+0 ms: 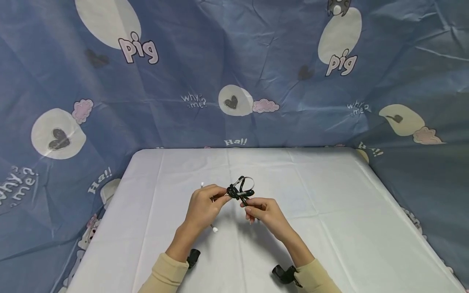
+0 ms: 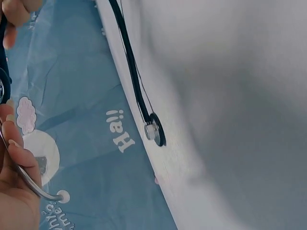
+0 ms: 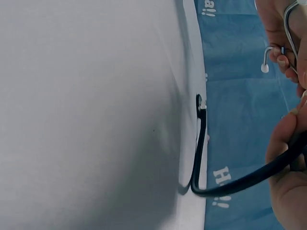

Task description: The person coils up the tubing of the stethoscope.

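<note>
A stethoscope with black tubing [image 1: 234, 192] is held up over the table between both hands, its tubing bunched in loops. My left hand [image 1: 205, 205] grips the metal ear tubes, and white ear tips [image 1: 215, 230] stick out on either side of it. Fingers of my right hand [image 1: 267, 213] pinch the black tubing at the lower right of the bunch. The left wrist view shows the round chest piece [image 2: 156, 130] at the end of a hanging length of tube. In the right wrist view, the tubing [image 3: 240, 184] bends away from my right hand.
A white cloth [image 1: 183, 171] with fold creases covers the table. Behind and beside it hangs a blue printed sheet [image 1: 176, 126]. Black wrist cameras [image 1: 283, 274] sit at both beige sleeves [image 1: 165, 272].
</note>
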`<state>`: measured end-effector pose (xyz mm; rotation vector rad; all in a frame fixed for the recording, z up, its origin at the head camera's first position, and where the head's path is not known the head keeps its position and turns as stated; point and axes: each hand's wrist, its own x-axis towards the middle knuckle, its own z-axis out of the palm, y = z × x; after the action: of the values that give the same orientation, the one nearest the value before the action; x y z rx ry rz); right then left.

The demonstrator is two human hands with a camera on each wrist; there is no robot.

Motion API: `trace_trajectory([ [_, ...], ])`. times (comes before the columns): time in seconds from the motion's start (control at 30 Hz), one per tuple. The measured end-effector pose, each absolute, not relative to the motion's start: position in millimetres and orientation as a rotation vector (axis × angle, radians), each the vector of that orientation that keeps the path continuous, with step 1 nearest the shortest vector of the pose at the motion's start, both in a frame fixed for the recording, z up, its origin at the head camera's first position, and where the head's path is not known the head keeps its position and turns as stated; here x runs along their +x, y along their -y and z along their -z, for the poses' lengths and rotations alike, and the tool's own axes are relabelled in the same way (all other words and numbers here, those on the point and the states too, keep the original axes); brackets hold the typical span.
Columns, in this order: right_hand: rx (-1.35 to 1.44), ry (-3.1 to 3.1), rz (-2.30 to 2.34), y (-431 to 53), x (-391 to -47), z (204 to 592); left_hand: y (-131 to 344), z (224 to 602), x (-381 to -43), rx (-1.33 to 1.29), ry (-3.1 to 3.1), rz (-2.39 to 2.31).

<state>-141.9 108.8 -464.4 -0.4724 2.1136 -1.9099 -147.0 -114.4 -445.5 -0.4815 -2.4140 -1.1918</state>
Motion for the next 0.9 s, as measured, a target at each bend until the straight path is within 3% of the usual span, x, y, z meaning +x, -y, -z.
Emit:
trace_trajectory([
  [0.9,-0.778,-2.248,1.634,-119.0,-121.9,446.0,123.6,445.5,-153.6,-0.395,2.483,1.081],
])
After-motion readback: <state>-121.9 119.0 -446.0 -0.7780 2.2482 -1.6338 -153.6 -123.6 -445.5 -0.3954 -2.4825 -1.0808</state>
